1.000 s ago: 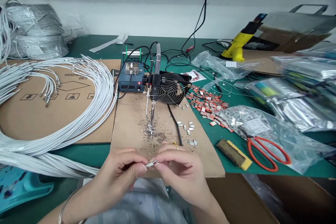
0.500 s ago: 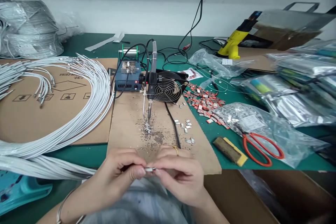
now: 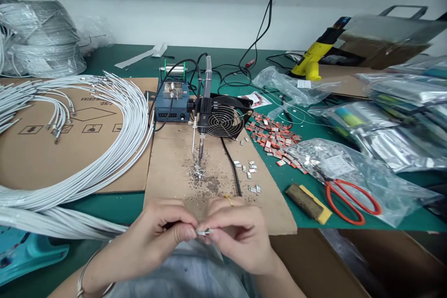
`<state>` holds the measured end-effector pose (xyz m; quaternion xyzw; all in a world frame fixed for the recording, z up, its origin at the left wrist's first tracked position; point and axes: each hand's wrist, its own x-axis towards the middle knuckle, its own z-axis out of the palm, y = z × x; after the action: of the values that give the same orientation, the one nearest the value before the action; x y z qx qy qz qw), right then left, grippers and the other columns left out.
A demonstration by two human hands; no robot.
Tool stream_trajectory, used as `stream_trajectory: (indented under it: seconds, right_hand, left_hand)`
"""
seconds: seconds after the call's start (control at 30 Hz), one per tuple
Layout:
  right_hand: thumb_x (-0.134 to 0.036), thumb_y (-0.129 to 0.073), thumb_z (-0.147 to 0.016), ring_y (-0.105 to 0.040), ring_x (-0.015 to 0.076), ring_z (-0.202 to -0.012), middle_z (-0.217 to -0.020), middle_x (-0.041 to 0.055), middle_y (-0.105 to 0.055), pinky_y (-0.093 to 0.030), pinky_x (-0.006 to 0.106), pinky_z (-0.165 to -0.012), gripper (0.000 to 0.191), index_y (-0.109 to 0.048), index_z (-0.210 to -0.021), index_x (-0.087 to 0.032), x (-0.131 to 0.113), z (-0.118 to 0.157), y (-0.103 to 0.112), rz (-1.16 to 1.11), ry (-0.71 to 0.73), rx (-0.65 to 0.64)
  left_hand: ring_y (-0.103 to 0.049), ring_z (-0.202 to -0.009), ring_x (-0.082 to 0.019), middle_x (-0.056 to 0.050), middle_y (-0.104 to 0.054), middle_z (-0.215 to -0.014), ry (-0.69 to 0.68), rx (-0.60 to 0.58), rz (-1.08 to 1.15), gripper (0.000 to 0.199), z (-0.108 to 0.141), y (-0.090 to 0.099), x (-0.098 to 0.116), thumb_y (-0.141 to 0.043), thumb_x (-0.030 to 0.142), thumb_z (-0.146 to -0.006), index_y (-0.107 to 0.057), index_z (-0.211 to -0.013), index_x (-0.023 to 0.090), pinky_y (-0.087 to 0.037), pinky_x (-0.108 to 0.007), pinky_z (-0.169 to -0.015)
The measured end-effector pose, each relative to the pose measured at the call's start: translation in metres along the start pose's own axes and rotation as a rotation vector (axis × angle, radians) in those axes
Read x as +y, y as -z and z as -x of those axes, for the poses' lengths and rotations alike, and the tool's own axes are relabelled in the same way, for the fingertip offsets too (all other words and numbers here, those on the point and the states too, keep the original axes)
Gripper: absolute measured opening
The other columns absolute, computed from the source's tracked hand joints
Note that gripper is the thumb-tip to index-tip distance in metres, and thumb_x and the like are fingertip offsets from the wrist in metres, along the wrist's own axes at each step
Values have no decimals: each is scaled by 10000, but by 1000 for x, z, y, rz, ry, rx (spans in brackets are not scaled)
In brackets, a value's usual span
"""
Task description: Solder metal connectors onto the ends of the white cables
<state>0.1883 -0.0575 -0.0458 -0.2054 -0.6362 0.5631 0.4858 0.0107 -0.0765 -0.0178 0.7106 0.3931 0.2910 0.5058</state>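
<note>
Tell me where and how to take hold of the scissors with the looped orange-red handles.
The scissors with looped orange-red handles look best gripped by both loops, coming from the near side with the right hand, the closer one: the loops spread open toward the near right, while the dark blades point away leftward, at the clear plastic bag.

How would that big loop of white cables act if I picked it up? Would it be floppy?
Probably bendy but springy: the white cables curve smoothly in a wide loop. Together they may feel fairly heavy, since so many strands lie bunched. Their ends could flop apart, because they fan out loosely over the cardboard.
</note>
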Motion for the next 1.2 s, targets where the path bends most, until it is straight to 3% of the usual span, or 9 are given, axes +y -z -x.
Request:
stream_trajectory:
  seconds: [0.1,0.2,0.33,0.5,0.7,0.87,1.0,1.07,1.2]
  right_hand:
    - [-265,-664,-725,-459,64,-382,-492,-5,-590,-345,175,-381,92,-743,-746,-223,6,-1,-2,-389,-325,-57]
    - [-308,-676,-720,-396,30,-361,-494,-15,-592,-285,142,-355,107,-740,-736,-223,6,-1,0,-453,-470,-42]
    - [-193,-646,-729,-452,59,-455,-604,11,-642,-348,172,-428,104,-718,-805,-194,-6,-2,5,-116,-402,47]
    - [-202,-652,-715,-431,85,-474,-531,-3,-556,-339,204,-436,69,-665,-665,-155,-16,-5,3,241,-310,106]
    - [-228,-637,-696,-422,85,-433,-474,-18,-517,-343,198,-406,176,-557,-551,-170,2,-7,-14,83,-177,339]
    - [-224,-643,-696,-365,75,-439,-476,-33,-469,-287,199,-403,107,-607,-621,-156,-5,-9,-1,218,-315,112]
    - [-229,-634,-714,-331,63,-429,-454,-47,-424,-244,197,-397,179,-580,-562,-150,-19,-13,10,346,-366,-42]
    - [-229,-639,-702,-343,68,-429,-450,-38,-444,-260,199,-395,205,-557,-529,-155,-17,-12,7,289,-337,13]
    - [-225,-645,-696,-404,84,-434,-466,-24,-499,-326,204,-405,177,-566,-547,-170,5,-5,-13,85,-175,342]
  left_hand:
    - [-490,-606,-99,-13,-548,-657,-35,-18,-97,268,1,0,3,-448,252,-896,-657,-766,147,-342,-197,-574]
    - [-490,-592,-93,-7,-548,-654,-21,49,-186,233,4,-2,2,-453,229,-894,-657,-804,164,-338,-193,-559]
    - [-455,-528,-81,11,-521,-606,-28,195,-293,176,6,-7,-2,-486,209,-873,-650,-823,173,-303,-185,-490]
    - [-458,-507,-80,10,-525,-585,-141,262,-382,146,4,-10,-1,-499,153,-852,-639,-812,157,-302,-183,-465]
    - [-465,-486,-84,21,-522,-550,-97,325,-358,149,2,-14,-8,-513,194,-851,-618,-750,163,-323,-182,-459]
    - [-469,-518,-87,13,-538,-592,-137,273,-430,127,6,-10,-4,-504,161,-858,-627,-830,173,-331,-179,-481]
    - [-477,-539,-87,13,-537,-616,-142,210,-435,126,7,-8,2,-497,146,-860,-620,-864,175,-347,-172,-504]
    - [-476,-529,-85,13,-535,-604,-117,223,-396,127,6,-9,2,-499,159,-858,-624,-838,172,-351,-173,-500]
    - [-466,-461,-73,17,-523,-572,37,234,-145,196,-1,-13,-5,-500,270,-861,-617,-751,157,-343,-169,-437]
